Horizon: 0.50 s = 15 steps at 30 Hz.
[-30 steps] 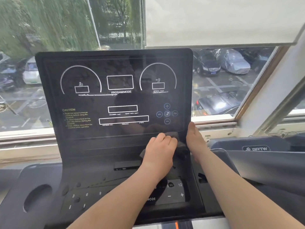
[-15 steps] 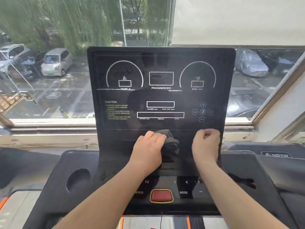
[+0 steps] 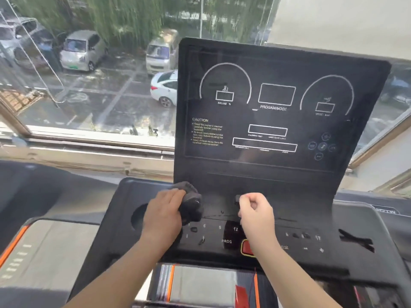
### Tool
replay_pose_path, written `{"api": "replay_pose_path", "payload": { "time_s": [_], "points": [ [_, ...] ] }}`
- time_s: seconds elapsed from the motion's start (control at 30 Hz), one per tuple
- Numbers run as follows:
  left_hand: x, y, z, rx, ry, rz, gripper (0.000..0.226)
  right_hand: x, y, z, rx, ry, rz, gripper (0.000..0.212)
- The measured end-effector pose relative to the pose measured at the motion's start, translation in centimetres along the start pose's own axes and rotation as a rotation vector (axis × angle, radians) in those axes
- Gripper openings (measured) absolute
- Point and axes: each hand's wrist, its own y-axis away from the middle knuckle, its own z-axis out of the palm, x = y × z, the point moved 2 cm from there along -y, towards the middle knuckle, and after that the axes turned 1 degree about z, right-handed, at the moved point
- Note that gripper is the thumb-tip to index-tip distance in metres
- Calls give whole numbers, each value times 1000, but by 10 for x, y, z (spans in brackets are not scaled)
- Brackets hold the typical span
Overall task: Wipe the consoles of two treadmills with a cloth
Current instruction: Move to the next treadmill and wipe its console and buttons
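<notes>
The treadmill console (image 3: 278, 170) stands in front of me, a black display panel with white gauge outlines above a button panel (image 3: 213, 238). My left hand (image 3: 163, 215) grips a dark bunched cloth (image 3: 189, 202) and presses it on the ledge at the display's lower left corner. My right hand (image 3: 255, 213) hovers over the middle of that ledge with its fingers curled; I see nothing held in it. It partly hides a red stop button (image 3: 245, 248).
A round cup hole (image 3: 138, 216) sits in the console's left wing. Another treadmill's console (image 3: 382, 212) shows at the right and a dark unit (image 3: 33, 185) at the left. Behind is a window (image 3: 100, 85) over parked cars. The running belt (image 3: 200, 285) lies below.
My left hand slid the cloth leftward along the ledge under the display. My right hand left the console's right edge, moved toward the middle and curled. My view turned left.
</notes>
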Motion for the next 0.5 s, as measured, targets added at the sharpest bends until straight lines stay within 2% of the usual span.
{"api": "replay_pose_path", "payload": {
  "time_s": [0.1, 0.23, 0.33, 0.5],
  "points": [
    [10, 38, 9, -29, 76, -48, 44, 11, 16, 13, -28, 26, 13, 15],
    [10, 59, 19, -202, 25, 93, 48, 25, 33, 15, -10, 7, 56, 14],
    [-1, 32, 14, -276, -41, 190, 57, 31, 30, 10, 28, -31, 112, 15],
    [27, 26, 22, -234, 5, 51, 58, 36, 28, -1, 67, -89, 143, 15]
  ]
}}
